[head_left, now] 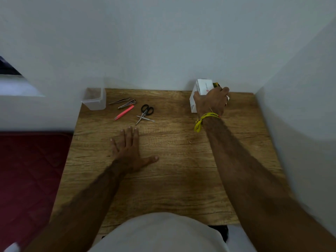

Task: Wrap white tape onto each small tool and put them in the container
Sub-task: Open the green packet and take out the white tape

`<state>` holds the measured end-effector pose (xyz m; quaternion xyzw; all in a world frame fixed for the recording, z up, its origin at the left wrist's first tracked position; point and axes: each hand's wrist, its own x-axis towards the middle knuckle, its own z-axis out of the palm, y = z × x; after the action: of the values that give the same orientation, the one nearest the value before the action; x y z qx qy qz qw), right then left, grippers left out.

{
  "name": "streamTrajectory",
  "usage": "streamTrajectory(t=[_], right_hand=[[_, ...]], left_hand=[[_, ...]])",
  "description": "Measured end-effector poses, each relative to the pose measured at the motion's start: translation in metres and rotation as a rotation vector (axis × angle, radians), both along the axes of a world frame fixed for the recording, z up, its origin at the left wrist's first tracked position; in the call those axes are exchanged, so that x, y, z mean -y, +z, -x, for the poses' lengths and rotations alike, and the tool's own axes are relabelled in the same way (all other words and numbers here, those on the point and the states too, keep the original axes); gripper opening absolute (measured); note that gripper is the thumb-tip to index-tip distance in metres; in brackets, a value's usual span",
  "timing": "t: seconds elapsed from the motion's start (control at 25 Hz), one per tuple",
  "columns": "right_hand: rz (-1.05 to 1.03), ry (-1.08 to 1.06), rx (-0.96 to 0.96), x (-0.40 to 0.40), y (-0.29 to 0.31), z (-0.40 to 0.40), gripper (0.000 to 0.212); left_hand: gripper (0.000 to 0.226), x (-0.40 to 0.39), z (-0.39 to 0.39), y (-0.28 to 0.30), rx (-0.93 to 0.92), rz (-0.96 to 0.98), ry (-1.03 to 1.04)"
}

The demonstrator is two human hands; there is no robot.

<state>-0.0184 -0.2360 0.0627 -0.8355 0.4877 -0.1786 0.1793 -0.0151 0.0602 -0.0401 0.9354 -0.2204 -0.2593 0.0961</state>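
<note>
My right hand (211,100) grips the white box (201,91) at the table's far right, left hand (128,148) flat and empty, tools (127,108) beside the container (94,100); I'd lift the box straight, fetching tape.

A light brown wood-grain tabletop (172,179) stands in a corner of plain white walls (163,42); a dark red quilted mattress (31,170) lies beside its left edge.
</note>
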Motion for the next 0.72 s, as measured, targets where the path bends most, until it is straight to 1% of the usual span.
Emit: streamTrajectory(t=[0.08, 0.2, 0.24, 0.28, 0.32, 0.36, 0.44, 0.48, 0.52, 0.6, 0.64, 0.68, 0.72], right_hand=[[-0.024, 0.004, 0.008, -0.001, 0.0, 0.0, 0.08], [-0.075, -0.007, 0.035, -0.006, 0.012, 0.008, 0.098], [-0.08, -0.035, 0.061, -0.007, 0.019, 0.016, 0.101], [-0.076, -0.06, 0.096, -0.008, 0.024, 0.027, 0.098], [-0.081, -0.066, 0.135, -0.01, 0.027, 0.042, 0.089], [-0.109, -0.048, 0.163, -0.015, 0.028, 0.058, 0.075], [-0.232, 0.023, 0.179, -0.034, 0.023, 0.092, 0.045], [-0.31, 0.065, 0.17, -0.049, 0.018, 0.108, 0.034], [-0.394, 0.116, 0.153, -0.067, 0.013, 0.124, 0.026], [-0.58, 0.253, 0.106, -0.105, 0.003, 0.147, 0.016], [-0.668, 0.322, 0.082, -0.12, -0.001, 0.154, 0.012], [-0.743, 0.37, 0.078, -0.132, -0.004, 0.161, 0.011], [-0.815, 0.388, 0.099, -0.141, -0.006, 0.164, 0.012]], left_hand=[[0.142, 0.0, 0.0, 0.001, 0.005, 0.005, 0.002], [0.143, 0.001, -0.001, 0.003, -0.014, 0.01, 0.004], [0.144, 0.003, 0.0, 0.005, -0.024, 0.007, 0.001], [0.145, 0.004, 0.001, 0.006, -0.03, 0.004, -0.002], [0.145, 0.004, 0.001, 0.008, -0.029, -0.006, -0.007], [0.146, 0.004, 0.002, 0.012, -0.029, -0.019, -0.012], [0.145, 0.002, 0.002, 0.025, -0.057, -0.025, -0.02], [0.141, 0.001, 0.004, 0.031, -0.069, 0.003, -0.009], [0.135, 0.001, 0.01, 0.036, -0.074, 0.072, 0.017], [0.119, 0.001, 0.031, 0.047, -0.098, 0.34, 0.091], [0.114, -0.001, 0.048, 0.054, -0.104, 0.474, 0.069], [0.109, -0.003, 0.068, 0.06, -0.084, 0.543, -0.011], [0.102, -0.007, 0.087, 0.065, -0.047, 0.566, -0.091]])
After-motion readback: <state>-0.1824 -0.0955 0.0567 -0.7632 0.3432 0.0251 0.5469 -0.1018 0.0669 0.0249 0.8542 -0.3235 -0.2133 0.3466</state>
